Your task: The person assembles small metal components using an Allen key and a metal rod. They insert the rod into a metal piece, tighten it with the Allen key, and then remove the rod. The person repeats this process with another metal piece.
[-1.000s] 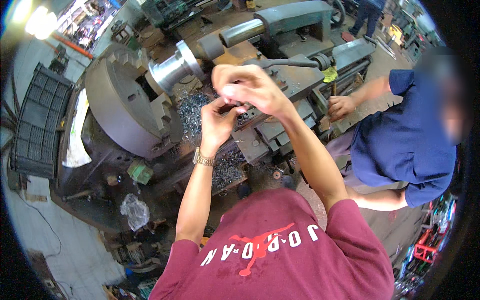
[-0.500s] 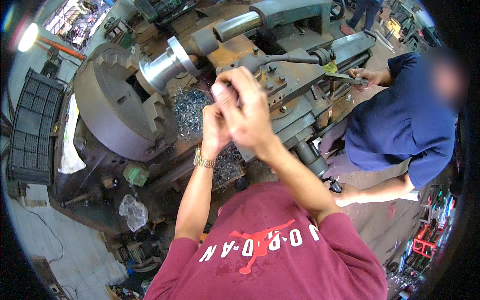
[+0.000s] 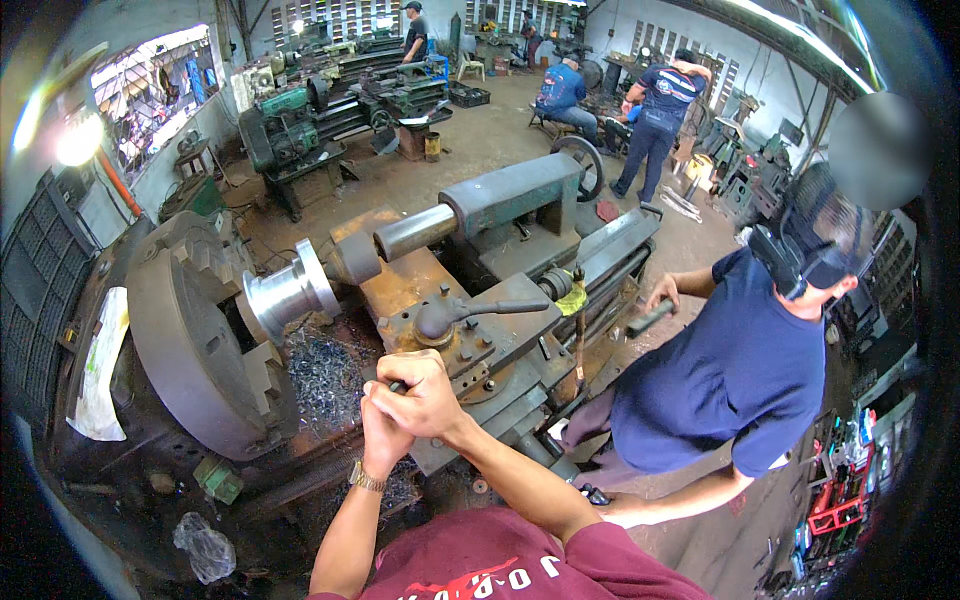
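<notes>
My two hands are closed and pressed together in front of the lathe's tool post [image 3: 432, 322]. My right hand [image 3: 425, 392] is a fist on top, with a small dark end of something showing by its thumb. My left hand [image 3: 382, 432], its wrist in a metal watch [image 3: 366, 476], is folded underneath; most of its fingers are hidden. What the two hands hold is too covered to name. Beyond them a shiny flanged metal workpiece [image 3: 285, 300] sits between the big chuck [image 3: 190, 340] and the tailstock [image 3: 510, 205].
Curled metal chips [image 3: 325, 385] lie below the workpiece. On the right a co-worker in a dark blue shirt [image 3: 720, 370] has one hand on a black handle [image 3: 594, 494] and a flat dark bar [image 3: 651, 318] in the other. Several people and machines [image 3: 350, 90] stand further back.
The view has tilted up, bringing the workshop's far side into sight. My hands, moving and blurred before, are now closed together. The co-worker's bar has dipped lower.
</notes>
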A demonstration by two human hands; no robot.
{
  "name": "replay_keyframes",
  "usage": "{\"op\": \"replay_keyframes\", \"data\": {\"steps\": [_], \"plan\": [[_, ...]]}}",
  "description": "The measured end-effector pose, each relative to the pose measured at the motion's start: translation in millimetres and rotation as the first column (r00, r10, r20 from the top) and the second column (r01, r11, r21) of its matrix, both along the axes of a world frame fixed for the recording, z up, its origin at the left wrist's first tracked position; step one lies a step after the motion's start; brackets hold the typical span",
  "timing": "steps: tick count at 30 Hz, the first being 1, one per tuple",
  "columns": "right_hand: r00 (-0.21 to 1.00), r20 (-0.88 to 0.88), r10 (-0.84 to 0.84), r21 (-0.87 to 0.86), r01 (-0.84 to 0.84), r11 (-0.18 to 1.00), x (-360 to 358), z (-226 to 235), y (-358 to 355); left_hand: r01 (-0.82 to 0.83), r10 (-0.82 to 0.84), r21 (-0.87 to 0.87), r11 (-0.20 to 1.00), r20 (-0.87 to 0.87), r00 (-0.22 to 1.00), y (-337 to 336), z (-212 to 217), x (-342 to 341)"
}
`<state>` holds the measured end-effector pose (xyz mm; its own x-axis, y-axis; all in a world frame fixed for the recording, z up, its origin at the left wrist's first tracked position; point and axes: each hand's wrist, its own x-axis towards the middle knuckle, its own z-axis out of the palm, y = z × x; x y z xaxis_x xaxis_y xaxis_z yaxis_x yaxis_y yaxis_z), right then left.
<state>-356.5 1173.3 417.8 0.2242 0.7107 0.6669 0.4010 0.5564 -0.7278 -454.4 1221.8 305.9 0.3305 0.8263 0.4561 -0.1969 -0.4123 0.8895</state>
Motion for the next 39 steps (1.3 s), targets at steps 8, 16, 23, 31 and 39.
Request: {"op": "replay_keyframes", "data": {"steps": [8,16,23,31,39], "plan": [[0.873,0.010,0.488,-0.145,-0.482,0.864,32,4,10,-0.118,0.136,0.202,0.972,-0.082,0.987,-19,32,-1],[0.938,0.159,0.309,-0.021,-0.310,0.951,19,40,-17,0.100,-0.072,0.204,0.974,-0.141,0.987,2,62,-12],[0.981,0.175,0.080,-0.313,-0.022,0.950,48,48,-60,0.241,-0.051,0.482,0.843,-0.374,0.926,56,128,-55],[0.987,0.041,0.158,-0.498,-0.117,0.859,32,-32,-54,0.450,-0.042,0.455,0.768,-0.666,0.745,73,95,-80],[0.995,0.069,0.066,-0.489,-0.023,0.872,27,-24,-35,0.425,-0.059,0.406,0.809,-0.664,0.746,98,90,-80]]}}
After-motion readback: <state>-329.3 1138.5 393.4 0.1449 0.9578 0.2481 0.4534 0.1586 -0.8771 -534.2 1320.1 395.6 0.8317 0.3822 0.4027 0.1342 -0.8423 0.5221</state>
